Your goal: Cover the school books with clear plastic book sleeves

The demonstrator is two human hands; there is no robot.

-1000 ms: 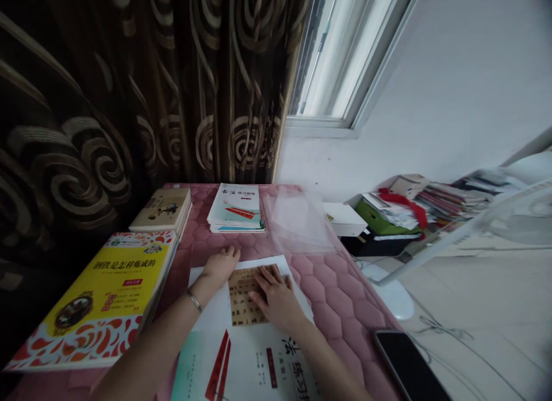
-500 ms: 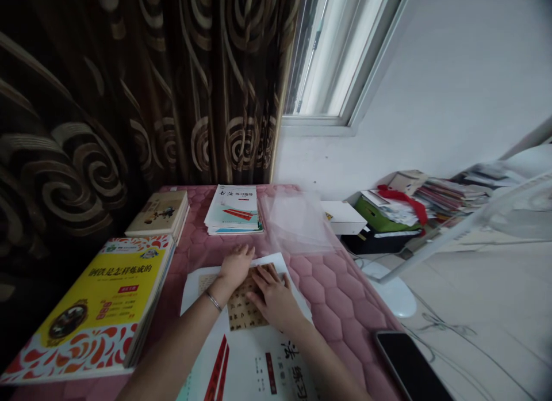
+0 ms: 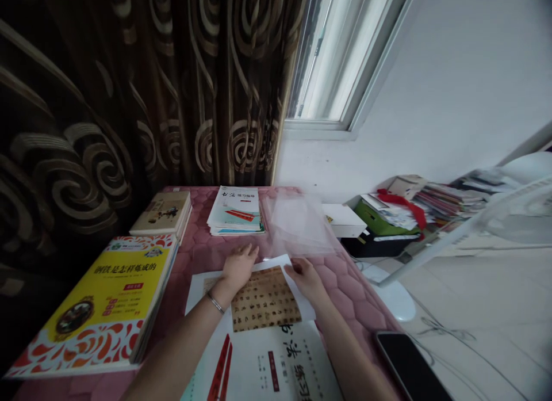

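Observation:
A white calligraphy workbook [image 3: 254, 361] lies on the pink quilted surface, its cover bearing a brown panel of handwritten characters and red strips. My left hand [image 3: 239, 268], with a silver bangle at its wrist, lies flat across the book's far edge, fingers stretched out. At the far right corner my right hand [image 3: 304, 277] has its fingers curled on the book's edge, thumb and fingertips close together. Just beyond the hands is a clear plastic sheet [image 3: 299, 222]. Behind the left hand sits a stack of similar white workbooks [image 3: 236, 208].
To the left are a yellow book [image 3: 116, 286] on a pile and a tan book [image 3: 161, 212]. A black phone [image 3: 409, 363] lies at the right edge. A white box [image 3: 342, 218] stands beyond the plastic. A white fan [image 3: 435, 251] rises from the floor at right.
My right hand has slid from the brown panel to the book's far right corner and curled its fingers there. The left hand stays on the far edge.

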